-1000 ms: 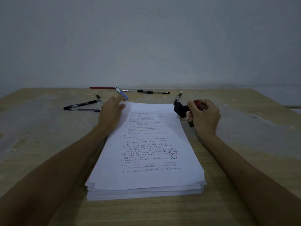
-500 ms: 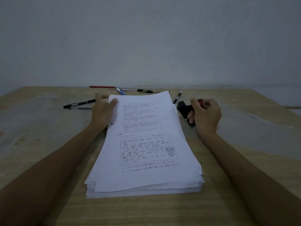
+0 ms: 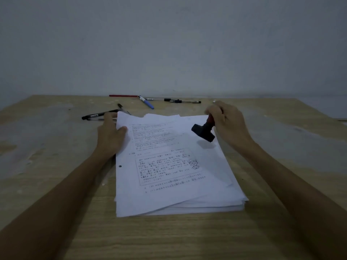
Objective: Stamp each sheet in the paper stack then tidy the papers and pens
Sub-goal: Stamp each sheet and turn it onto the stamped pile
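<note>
- While poised over the paper stack (image 3: 180, 201), head view: stamp (image 3: 203, 131) gripped in right hand (image 3: 225, 121), tilted, black base just above the top sheet (image 3: 165, 166), at its far right corner.
- Left hand (image 3: 110, 134) pinching that sheet's far left edge; sheet skewed on the stack.
- Pens (image 3: 150, 102) scattered beyond the stack's far edge.
- Judged next: straight press down; right hand nearer.

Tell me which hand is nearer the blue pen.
Left. The left hand lies on the paper's left edge, just below and left of the blue pen; the right hand, gripping the stamp, sits farther right.
</note>
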